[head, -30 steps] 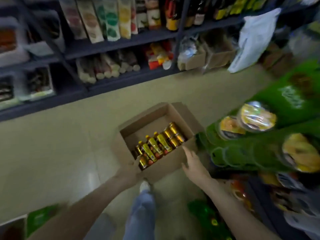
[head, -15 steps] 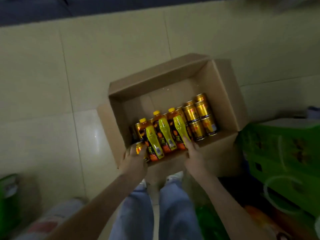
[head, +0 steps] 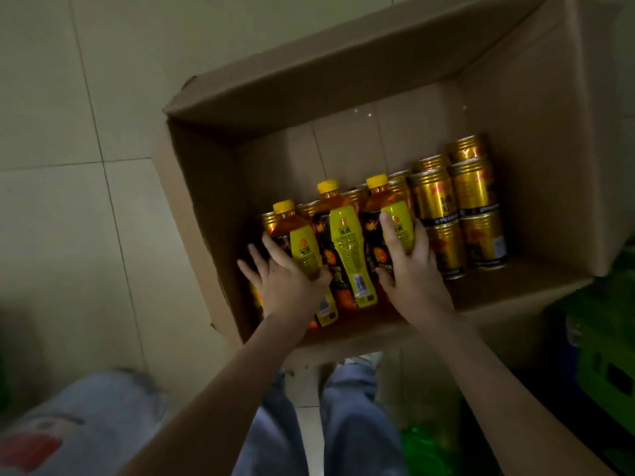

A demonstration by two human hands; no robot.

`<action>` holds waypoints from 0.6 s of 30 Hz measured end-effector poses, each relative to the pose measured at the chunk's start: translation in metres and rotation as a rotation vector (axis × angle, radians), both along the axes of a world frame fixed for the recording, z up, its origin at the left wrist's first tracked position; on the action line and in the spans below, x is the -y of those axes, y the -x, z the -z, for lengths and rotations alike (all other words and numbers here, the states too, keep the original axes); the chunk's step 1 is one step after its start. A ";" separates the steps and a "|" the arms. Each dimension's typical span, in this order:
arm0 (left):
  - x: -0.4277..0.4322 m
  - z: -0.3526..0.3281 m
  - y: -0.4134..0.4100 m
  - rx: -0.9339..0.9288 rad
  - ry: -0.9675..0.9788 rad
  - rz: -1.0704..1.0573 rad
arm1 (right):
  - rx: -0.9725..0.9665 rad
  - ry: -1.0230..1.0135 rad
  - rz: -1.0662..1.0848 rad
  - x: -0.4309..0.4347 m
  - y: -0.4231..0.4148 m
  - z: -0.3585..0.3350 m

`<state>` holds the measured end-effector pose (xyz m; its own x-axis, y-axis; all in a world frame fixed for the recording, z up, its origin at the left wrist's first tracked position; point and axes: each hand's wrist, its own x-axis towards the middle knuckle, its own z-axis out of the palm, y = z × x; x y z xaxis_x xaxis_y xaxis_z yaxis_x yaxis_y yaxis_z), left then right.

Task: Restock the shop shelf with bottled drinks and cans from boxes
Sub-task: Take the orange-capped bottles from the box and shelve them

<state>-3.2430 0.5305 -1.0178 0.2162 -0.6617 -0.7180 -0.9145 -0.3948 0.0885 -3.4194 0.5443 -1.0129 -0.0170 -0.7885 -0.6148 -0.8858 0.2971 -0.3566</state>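
Observation:
An open cardboard box (head: pixel 343 80) stands on the tiled floor below me. Three orange bottles with yellow caps and yellow labels lie side by side along its near wall. My left hand (head: pixel 285 280) lies over the left bottle (head: pixel 302 249), fingers spread and the thumb curled round its right side. My right hand (head: pixel 410 266) wraps the right bottle (head: pixel 395 211), index finger along its label. The middle bottle (head: pixel 347 249) lies untouched between them. Several gold cans (head: pixel 460 201) lie stacked to the right, and more gold can tops show behind the bottles.
The far half of the box floor (head: pixel 360 142) is bare cardboard. A green crate (head: pixel 604 355) stands at the right, close to the box's near right corner. My legs in blue jeans (head: pixel 350 424) stand just in front of the box. Pale floor tiles (head: pixel 68 166) spread to the left.
The view has dropped from the shop aisle down into the box. Both hands have gone from the box's near edge onto the outer bottles.

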 end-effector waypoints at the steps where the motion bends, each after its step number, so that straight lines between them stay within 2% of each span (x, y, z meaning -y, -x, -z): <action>1: -0.001 -0.003 0.002 -0.017 0.038 -0.047 | 0.021 0.005 0.008 0.001 0.001 0.000; 5: -0.001 -0.016 0.007 -0.146 0.152 -0.239 | 0.119 0.042 0.078 0.002 0.005 -0.017; 9: 0.010 -0.057 0.009 -0.357 0.245 -0.220 | 0.233 0.051 0.289 0.002 0.006 -0.063; 12: 0.034 -0.110 0.007 -0.467 0.244 -0.146 | 0.382 0.084 0.489 0.005 0.003 -0.120; 15: 0.062 -0.180 0.002 -0.587 0.195 -0.166 | 0.505 0.133 0.655 0.006 -0.003 -0.189; 18: 0.082 -0.260 -0.005 -0.789 0.116 -0.173 | 0.635 0.203 0.752 0.006 -0.009 -0.267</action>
